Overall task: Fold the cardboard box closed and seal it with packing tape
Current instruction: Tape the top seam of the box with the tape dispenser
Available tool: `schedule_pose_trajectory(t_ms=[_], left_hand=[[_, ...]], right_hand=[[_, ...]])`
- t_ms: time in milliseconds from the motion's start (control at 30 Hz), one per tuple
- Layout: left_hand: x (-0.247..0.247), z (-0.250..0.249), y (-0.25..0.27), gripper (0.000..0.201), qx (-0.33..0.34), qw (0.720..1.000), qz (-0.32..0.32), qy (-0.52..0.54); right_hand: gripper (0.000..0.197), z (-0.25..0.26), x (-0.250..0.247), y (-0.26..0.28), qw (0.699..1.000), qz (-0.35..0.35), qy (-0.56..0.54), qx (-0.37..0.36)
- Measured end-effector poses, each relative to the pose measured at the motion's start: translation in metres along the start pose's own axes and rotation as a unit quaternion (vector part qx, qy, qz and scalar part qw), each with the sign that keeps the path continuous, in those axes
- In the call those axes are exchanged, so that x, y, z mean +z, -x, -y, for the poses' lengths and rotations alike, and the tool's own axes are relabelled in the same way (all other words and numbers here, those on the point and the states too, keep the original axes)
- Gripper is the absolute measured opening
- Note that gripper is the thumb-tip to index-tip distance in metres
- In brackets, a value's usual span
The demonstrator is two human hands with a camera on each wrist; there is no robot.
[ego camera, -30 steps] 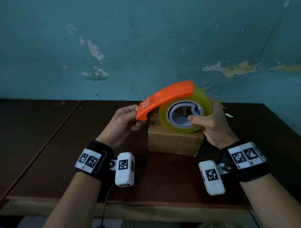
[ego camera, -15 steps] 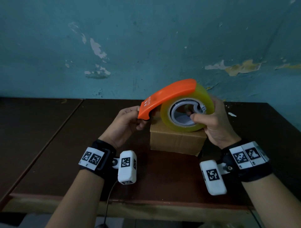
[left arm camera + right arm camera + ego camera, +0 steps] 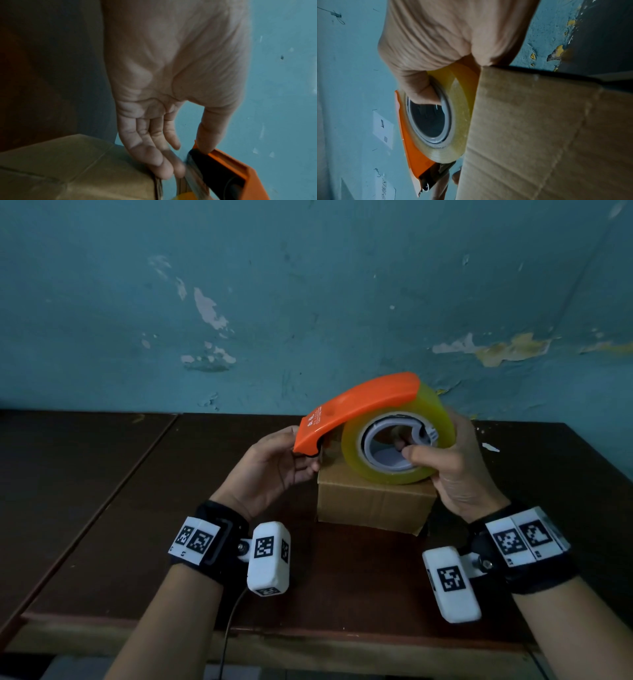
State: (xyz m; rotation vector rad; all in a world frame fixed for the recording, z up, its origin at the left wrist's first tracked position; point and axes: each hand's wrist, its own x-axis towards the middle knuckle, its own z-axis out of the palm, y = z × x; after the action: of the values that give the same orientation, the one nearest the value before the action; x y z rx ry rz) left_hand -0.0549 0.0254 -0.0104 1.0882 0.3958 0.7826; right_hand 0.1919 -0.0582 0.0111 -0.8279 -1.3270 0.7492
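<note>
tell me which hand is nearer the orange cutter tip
Left. The left hand pinches the orange cutter tip with its thumb on top, by the box edge. The right hand grips the tape roll at the opposite end.

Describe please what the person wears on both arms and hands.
Both hands, left and right, are bare, and no sleeves show. Each wrist carries a black band with white square-code tags and a white rounded camera pod. A thin dark cable hangs below the left pod.

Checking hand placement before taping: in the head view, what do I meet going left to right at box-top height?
left hand → orange dispenser tip → tape roll above the cardboard box → right hand.
</note>
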Motion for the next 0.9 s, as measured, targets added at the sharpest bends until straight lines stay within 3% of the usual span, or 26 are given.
schedule_pose_trajectory(t_ms=[100, 267, 433, 633, 733, 900], left_hand=[[-0.0012, -0.0019, -0.0002, 0.068, 0.012, 1.0, -0.003, 0.009], [-0.0043, -0.0019, 0.0, 0.046, 0.009, 1.0, -0.028, 0.003], [-0.0036, -0.002, 0.0006, 0.053, -0.015, 1.0, -0.019, 0.003], [0.0017, 0.0046, -0.0003, 0.01, -0.03, 0.996, -0.069, -0.039], [-0.0019, 0.0051, 0.0021, 0.027, -0.039, 0.993, -0.086, -0.065], [0.0006, -0.0011, 0.0014, 0.015, -0.03, 0.991, -0.081, -0.098]], right_hand=[[0.041, 0.0009, 0.0003, 0.0002, 1.0, -0.001, -0.004, 0.006], [0.041, 0.0017, 0.0007, 0.0007, 1.0, 0.002, 0.004, 0.004], [0.04, 0.0017, -0.0003, 0.0011, 1.0, 0.002, 0.004, 0.009], [0.039, 0.0014, 0.0005, 0.001, 1.0, 0.003, 0.0, 0.005], [0.04, 0.0016, 0.0006, 0.0012, 1.0, 0.004, 0.007, 0.003], [0.039, 0.0014, 0.0008, 0.0006, 1.0, 0.007, 0.004, 0.0]])
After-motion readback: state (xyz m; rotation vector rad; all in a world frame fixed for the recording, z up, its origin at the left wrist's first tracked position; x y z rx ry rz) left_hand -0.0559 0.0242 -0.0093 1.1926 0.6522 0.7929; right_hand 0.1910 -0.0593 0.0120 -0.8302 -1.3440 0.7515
